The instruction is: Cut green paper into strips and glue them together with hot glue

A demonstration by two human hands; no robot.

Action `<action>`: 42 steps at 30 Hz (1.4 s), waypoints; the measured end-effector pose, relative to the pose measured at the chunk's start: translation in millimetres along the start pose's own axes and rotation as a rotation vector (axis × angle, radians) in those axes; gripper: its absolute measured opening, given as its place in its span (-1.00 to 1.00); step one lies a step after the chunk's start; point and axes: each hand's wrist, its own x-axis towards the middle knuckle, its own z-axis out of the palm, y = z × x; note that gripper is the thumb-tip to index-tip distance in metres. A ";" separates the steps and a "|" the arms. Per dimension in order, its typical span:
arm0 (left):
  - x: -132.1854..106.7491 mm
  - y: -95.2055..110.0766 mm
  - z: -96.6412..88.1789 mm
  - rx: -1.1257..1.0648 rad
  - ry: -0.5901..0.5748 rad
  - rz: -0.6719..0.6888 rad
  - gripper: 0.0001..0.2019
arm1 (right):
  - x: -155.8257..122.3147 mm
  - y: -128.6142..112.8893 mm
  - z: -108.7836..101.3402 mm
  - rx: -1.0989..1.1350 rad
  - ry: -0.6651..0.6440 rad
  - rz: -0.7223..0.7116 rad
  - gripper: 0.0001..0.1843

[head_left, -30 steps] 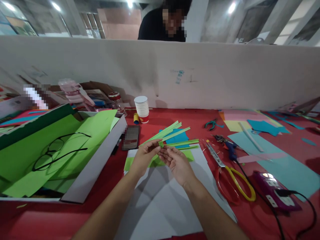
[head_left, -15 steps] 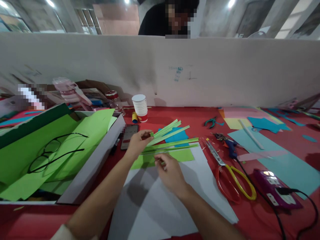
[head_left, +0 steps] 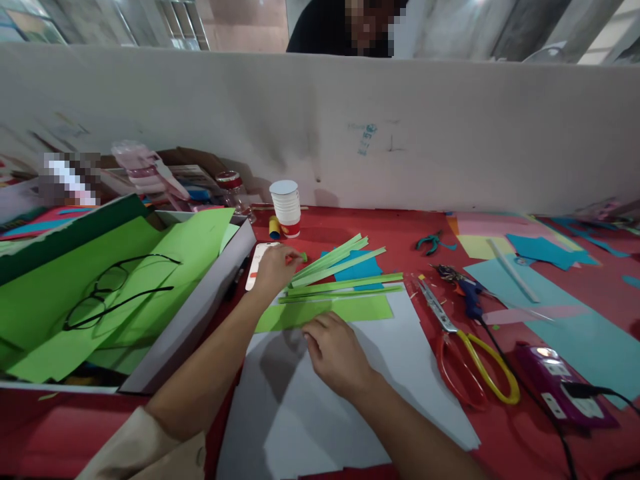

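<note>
My left hand [head_left: 276, 268] reaches over a lit phone [head_left: 254, 264], its fingers pinched at a small green paper piece [head_left: 304, 257]. Loosely bent, my right hand [head_left: 337, 350] is over the white paper [head_left: 300, 427], close to the lower edge of a green paper rectangle [head_left: 350, 312]. No object shows in its parted thumb and fingers. Several light green paper strips [head_left: 345, 285] fan out between and beyond the hands, partly over a blue paper piece [head_left: 361, 265].
An open box [head_left: 185, 333] with green sheets and eyeglasses [head_left: 113, 290] stands left. Behind are paper cups [head_left: 286, 208]. To the right lie scissors [head_left: 463, 353], a glue gun [head_left: 467, 297] with its cord, pliers [head_left: 429, 243] and a purple power socket [head_left: 563, 387]. A person is beyond the partition [head_left: 425, 133].
My left hand has shifted up over the phone with the small green piece, and the phone's screen has lit up. My right hand has dropped slightly and its fingers have loosened.
</note>
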 end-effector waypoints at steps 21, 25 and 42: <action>-76.0 19.1 27.2 0.111 0.118 0.145 -0.77 | 10.9 39.6 -33.3 -0.054 0.266 0.467 -0.78; -75.7 17.7 22.9 0.077 0.186 0.145 -0.78 | 11.6 48.1 -30.8 -0.063 0.317 0.354 -0.78; -77.2 12.0 8.5 0.030 0.127 0.266 -0.76 | 9.4 44.9 -42.7 -0.254 0.268 0.261 -0.79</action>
